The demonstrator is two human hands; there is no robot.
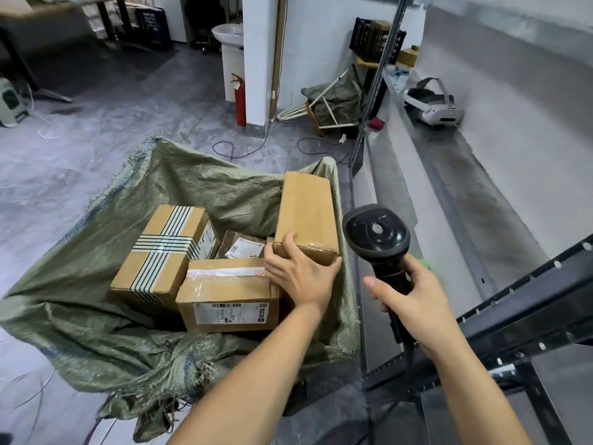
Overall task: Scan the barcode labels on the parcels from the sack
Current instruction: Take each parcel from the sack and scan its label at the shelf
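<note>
My right hand (414,297) is wrapped round the handle of the black barcode scanner (377,236), its head up beside the sack (96,332). My left hand (301,274) grips the near end of a plain cardboard parcel (305,216) leaning at the sack's right edge. I judge I'm picking it out; no label shows, so next I turn it to find the barcode.

Grey tiled floor (96,130) carrying a green woven sack (96,316), which is lying open at centre. A red fire extinguisher (240,101) is standing at twelve o'clock of the sack, against a white pillar (256,59). Dark cables (244,149) are trailing over the tiles between them. At one o'clock, a second green sack (337,97) is slumping beside an overturned wooden frame (321,114). A pale device (11,102) is sitting at ten o'clock.
</note>
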